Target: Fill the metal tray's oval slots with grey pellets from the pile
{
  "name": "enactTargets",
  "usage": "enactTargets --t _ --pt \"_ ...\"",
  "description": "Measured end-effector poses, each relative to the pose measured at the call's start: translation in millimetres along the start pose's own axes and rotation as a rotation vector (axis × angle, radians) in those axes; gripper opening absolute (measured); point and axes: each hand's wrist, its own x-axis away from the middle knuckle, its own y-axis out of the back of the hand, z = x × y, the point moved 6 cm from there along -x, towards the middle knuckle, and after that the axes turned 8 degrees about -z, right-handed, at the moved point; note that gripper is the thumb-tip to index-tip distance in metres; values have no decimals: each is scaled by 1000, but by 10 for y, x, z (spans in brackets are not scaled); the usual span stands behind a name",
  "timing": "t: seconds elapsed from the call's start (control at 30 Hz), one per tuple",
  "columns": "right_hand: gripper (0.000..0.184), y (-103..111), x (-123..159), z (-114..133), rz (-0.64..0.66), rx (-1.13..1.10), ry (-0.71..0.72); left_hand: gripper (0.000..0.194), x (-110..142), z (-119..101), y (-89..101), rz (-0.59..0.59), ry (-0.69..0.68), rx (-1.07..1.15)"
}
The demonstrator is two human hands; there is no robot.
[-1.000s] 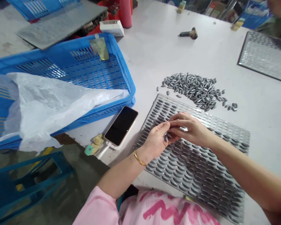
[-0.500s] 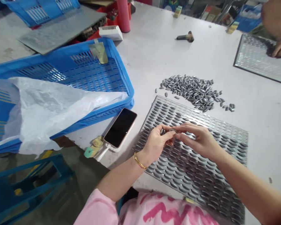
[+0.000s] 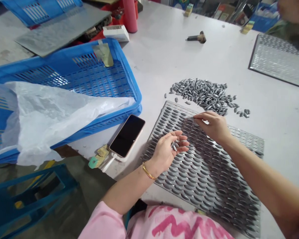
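Observation:
My left hand is cupped palm up above the left part of a grey tray, fingers curled round several small grey, pointed-oval pieces. Rows of like pieces sit in the tray's hollows, and its far rows look lighter. My right hand is at those far rows, thumb and fingers pinched together at the tray surface. What is between those fingertips is too small to make out. Beyond the tray lies a loose heap of the same grey pieces, partly behind my right hand.
Left of the tray lies a phone with a white cable. A blue plastic basket holds a white plastic sheet. A dark-handled tool lies farther back. At far right, another person is beside a second tray.
The hands were together over the tray, with the right fingers at the left hand. Now the right hand has moved away to the far rows, and the left fingers have loosened, showing the pieces.

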Motion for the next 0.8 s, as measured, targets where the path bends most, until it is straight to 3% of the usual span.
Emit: enactTargets --t 0.23,0.6,0.8 --pt "27 -217 -29 -63 55 205 234 24 9 11 0 -15 54 43" --pt "30 -243 -81 -96 214 232 358 21 0 94 -26 14 90 75" --pt "31 -273 -49 -119 125 233 317 19 43 86 -54 14 86 70"
